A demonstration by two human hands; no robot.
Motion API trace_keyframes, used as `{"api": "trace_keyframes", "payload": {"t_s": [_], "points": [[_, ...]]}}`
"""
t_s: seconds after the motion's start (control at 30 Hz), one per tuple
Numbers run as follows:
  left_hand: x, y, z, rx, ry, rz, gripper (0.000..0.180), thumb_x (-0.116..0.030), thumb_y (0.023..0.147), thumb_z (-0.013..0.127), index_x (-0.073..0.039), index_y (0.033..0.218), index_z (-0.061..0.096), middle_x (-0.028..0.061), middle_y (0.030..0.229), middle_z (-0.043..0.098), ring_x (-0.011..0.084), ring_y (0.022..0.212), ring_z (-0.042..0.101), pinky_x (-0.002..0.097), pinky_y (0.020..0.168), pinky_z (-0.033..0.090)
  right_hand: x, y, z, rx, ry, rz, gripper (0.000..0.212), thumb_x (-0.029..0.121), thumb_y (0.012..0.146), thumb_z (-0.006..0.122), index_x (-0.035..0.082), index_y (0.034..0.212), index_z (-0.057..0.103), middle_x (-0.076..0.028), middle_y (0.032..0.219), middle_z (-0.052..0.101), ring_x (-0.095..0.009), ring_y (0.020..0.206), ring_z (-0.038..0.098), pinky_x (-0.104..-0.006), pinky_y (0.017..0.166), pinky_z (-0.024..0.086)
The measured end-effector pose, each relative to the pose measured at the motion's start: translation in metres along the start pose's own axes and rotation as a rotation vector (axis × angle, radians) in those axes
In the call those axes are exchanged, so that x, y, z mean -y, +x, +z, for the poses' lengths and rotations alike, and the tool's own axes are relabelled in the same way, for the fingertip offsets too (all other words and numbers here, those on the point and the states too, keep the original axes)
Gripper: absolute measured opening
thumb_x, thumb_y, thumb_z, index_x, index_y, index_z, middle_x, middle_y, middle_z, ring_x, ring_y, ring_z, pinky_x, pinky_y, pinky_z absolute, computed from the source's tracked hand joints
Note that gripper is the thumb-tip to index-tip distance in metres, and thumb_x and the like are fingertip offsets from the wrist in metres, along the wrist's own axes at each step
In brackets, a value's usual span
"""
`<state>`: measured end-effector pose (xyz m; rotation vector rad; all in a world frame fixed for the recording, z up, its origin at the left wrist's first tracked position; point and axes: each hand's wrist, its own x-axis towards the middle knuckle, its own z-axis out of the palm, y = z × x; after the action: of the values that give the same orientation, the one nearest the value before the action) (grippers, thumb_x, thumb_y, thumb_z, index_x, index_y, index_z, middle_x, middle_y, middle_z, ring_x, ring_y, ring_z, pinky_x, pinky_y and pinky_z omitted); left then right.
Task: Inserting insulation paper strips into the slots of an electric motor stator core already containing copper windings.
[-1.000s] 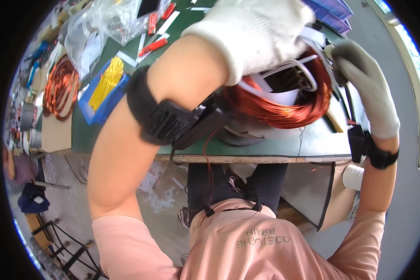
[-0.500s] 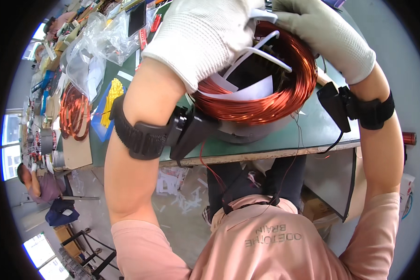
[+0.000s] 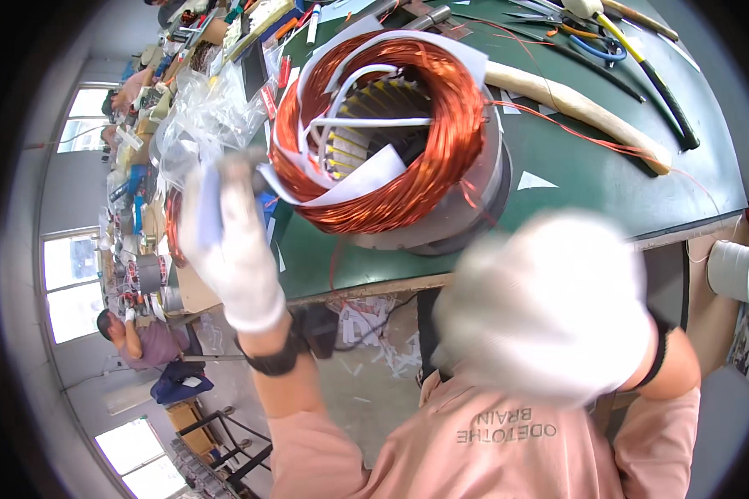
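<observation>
- On the green tabletop [image 3: 595, 187], the copper-wound stator [image 3: 420, 179] sits near the front edge, white insulating paper [image 3: 364, 180] lining its winding.
- Just left of it, the left hand [image 3: 240, 254], gloved, pinches a pale bluish piece [image 3: 210, 208].
- Right hand [image 3: 549, 308]: gloved, blurred; finger state cannot be told.

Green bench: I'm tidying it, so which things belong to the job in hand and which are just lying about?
Likely the job's:
copper-wire coil
white sheets in the coil
grey metal body

Apparently just lying about:
clear plastic bag
wooden stick
hammer
blue-handled tool
</observation>
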<state>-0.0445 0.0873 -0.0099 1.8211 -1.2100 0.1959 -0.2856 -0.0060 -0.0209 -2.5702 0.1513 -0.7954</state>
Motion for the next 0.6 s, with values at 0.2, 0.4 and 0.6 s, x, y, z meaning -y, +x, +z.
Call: {"api": "trace_keyframes", "payload": {"t_s": [0.2,0.4,0.6], "points": [[-0.010,-0.073,-0.009,-0.114,0.200,0.056,0.030,-0.026,0.095,0.053,0.001,0.082,0.055,0.0170,0.090,0.063,0.0283,0.089,0.061,0.0365,0.076,0.047,-0.026,-0.021,0.033,-0.036,0.032,0.550,0.044,0.025,0.078,0.068,-0.001,0.111,0.053,-0.016,0.082,0.064,-0.034,0.069,0.065,-0.0401,0.061,0.051],[-0.048,-0.120,0.015,0.331,0.019,-0.101,0.027,-0.023,0.083,0.064,-0.002,0.100,0.059,0.0202,0.092,0.062,0.0386,0.084,0.062,0.0426,0.073,0.050,-0.056,-0.012,0.036,-0.445,0.595,0.702,0.046,0.020,0.095,0.049,0.000,0.137,0.044,-0.009,0.088,0.060,-0.014,0.079,0.054,-0.0254,0.076,0.045],[0.000,-0.075,0.014,-0.163,-0.148,-0.177,0.036,-0.028,0.096,0.052,0.002,0.116,0.054,0.0150,0.087,0.058,0.0277,0.078,0.058,0.0352,0.074,0.047,-0.088,0.070,0.013,-0.341,0.544,0.592,0.038,0.028,0.098,0.045,-0.002,0.118,0.055,-0.009,0.105,0.061,-0.015,0.088,0.056,-0.0274,0.077,0.044]]}}
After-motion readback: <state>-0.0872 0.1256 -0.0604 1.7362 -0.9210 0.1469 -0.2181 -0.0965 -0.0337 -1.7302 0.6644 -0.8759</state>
